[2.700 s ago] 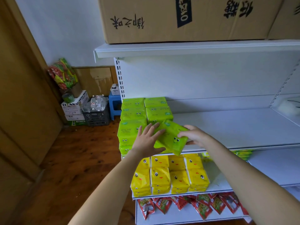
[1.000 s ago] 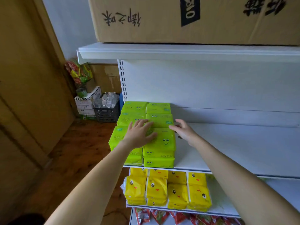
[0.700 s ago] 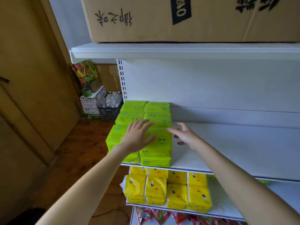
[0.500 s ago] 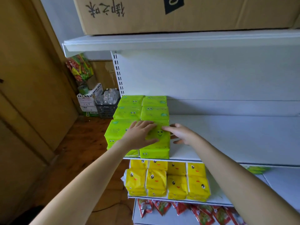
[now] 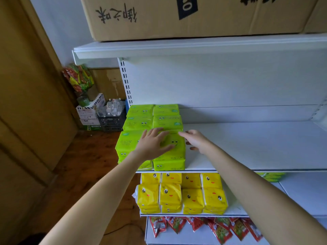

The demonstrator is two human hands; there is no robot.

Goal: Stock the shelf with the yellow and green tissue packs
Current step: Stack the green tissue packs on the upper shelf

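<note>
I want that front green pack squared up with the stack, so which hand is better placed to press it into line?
Left, probably. The left hand lies flat on the top front green pack, while the right hand sits open at its right edge, mostly over bare shelf.

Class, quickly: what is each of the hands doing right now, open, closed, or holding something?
Left hand: open, palm flat on the top green tissue pack, gripping nothing.
Right hand: open, fingers at that pack's right edge, holding nothing.

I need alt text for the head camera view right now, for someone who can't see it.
A left hand lies flat on the front green tissue pack on a white shelf; the right hand hovers open beside it. Yellow tissue packs fill the shelf below.
</note>
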